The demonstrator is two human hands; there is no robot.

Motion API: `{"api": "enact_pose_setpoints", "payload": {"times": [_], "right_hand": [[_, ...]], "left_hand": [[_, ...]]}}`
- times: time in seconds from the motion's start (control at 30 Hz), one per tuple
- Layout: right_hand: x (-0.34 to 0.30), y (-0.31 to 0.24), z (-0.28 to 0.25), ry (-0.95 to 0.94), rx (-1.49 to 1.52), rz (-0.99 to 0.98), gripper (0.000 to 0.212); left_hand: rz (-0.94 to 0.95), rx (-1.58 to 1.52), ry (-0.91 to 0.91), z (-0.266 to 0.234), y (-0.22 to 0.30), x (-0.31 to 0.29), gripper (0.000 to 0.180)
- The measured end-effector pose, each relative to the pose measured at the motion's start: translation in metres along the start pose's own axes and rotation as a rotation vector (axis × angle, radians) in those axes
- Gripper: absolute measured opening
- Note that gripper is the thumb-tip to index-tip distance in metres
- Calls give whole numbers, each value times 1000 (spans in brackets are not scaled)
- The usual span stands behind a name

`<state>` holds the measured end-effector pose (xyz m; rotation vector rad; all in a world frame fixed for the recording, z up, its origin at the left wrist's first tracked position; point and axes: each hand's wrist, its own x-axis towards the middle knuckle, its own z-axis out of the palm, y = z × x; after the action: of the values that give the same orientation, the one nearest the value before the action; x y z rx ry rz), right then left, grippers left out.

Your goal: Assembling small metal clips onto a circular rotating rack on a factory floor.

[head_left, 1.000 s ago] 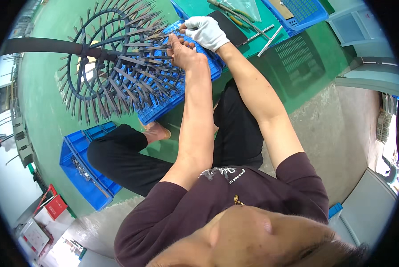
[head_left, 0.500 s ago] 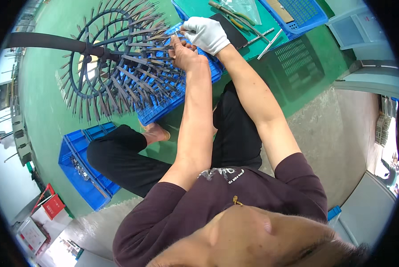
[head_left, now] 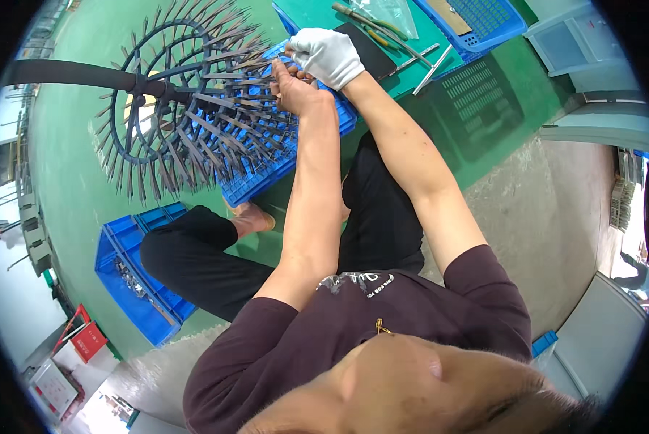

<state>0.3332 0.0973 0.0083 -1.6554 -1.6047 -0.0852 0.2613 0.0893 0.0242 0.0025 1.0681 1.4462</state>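
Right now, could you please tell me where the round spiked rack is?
In the head view, the round spiked rack is at upper left, just left of the left hand, its right side overlapping the blue crate.

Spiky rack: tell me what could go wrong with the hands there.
The bare left hand is right by the prongs of the rack and could get scratched; only the right hand is gloved. Anything small dropped here might land in the blue crate below. The silver strip seems to poke past the edge of the green table and could be knocked off.
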Motion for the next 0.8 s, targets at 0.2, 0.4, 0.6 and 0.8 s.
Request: {"api": "enact_pose_setpoints", "payload": {"times": [0.2, 0.4, 0.6, 0.8], "right_hand": [[-7, 2, -21, 18, -34, 44, 12], [-43, -5, -70, -253, 281, 71, 13], [-55, -24, -82, -321, 220, 103, 15], [-58, -18, -81, -329, 338, -32, 14]], "left_hand": [[-135, 25, -168, -23, -4, -7, 33], [-263, 105, -356, -45, 9, -31, 56], [-171, 290, -380, -59, 4, -19, 66], [-269, 388, -495, -65, 11, -11, 64]]}}
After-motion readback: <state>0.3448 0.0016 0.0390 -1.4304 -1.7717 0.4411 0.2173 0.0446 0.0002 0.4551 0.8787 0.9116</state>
